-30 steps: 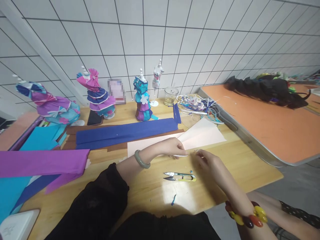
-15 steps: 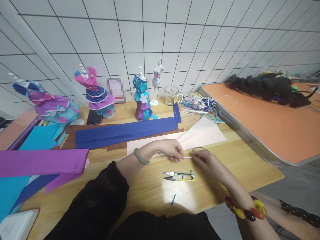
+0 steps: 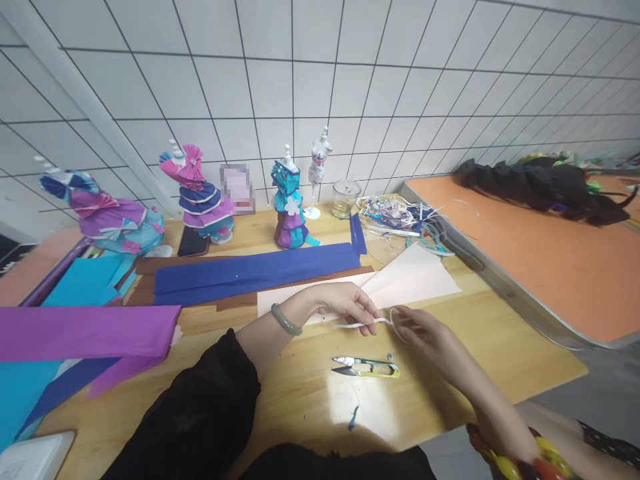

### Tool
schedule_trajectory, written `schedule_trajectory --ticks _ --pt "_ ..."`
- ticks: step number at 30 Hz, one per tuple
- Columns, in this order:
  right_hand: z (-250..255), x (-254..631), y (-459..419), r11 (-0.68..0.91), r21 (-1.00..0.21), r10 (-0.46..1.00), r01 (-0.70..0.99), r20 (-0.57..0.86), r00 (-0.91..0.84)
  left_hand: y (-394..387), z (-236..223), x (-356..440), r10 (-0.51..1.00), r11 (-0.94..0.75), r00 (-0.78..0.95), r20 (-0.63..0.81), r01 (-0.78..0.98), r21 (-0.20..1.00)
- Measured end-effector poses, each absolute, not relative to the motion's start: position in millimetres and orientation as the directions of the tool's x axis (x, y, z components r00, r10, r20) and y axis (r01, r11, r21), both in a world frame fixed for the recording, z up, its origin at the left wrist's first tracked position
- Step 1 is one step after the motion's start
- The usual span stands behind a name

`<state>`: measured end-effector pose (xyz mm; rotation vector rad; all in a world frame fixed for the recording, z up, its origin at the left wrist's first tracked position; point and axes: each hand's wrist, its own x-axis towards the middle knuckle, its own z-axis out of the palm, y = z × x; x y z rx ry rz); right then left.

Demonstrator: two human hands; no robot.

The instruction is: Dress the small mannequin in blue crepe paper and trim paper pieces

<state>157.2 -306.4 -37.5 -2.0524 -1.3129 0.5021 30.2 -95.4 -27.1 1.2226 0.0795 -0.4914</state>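
My left hand [image 3: 350, 305] pinches a thin white strip [image 3: 383, 321], whose loose end sticks out to the left beneath the fingers. At the strip's other end my right hand [image 3: 425, 335] has its fingertips closed on it, where it curves into a small loop. The strip's exact material is too small to tell. Both hands hover over the wooden table, by the front edge of a pale pink paper sheet [image 3: 415, 280]. Thread snips [image 3: 367, 367] with a yellow-green handle lie just below the hands. A small blue scrap [image 3: 353, 418] rests nearer to me.
Small dress forms in paper dresses [image 3: 205, 193] and a bare dress form [image 3: 320, 160] stand along the tiled wall. Beside them are a glass [image 3: 346, 199] and tangled paper strips [image 3: 390, 215]. Blue crepe paper [image 3: 260, 270] and purple paper [image 3: 90, 330] lie left. An orange table [image 3: 540, 267] adjoins right.
The white strip now shows a longer tail left of my left hand and a loop at my right fingertips. Both hands stay close together. The view has shifted slightly.
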Motion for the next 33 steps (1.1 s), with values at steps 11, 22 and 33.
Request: schedule_trajectory --ticks 11,22,33 --pt "-15.5 110.2 -301.9 -0.18 -0.41 0.806 0.894 0.46 0.372 -105.0 -30.0 33.1 -0.238 0.354 0.936 -0.259 0.332 0.875" --pt "-21.0 113.4 -293.8 -0.243 -0.078 0.86 0.967 0.444 0.252 -114.4 -31.5 38.0 -0.062 0.12 0.951 -0.302 0.307 0.944" --pt "-27.0 125.7 -292.1 -0.26 -0.51 0.847 0.82 0.286 0.447 -115.5 -38.0 40.6 -0.088 0.166 0.937 -0.338 0.349 0.922"
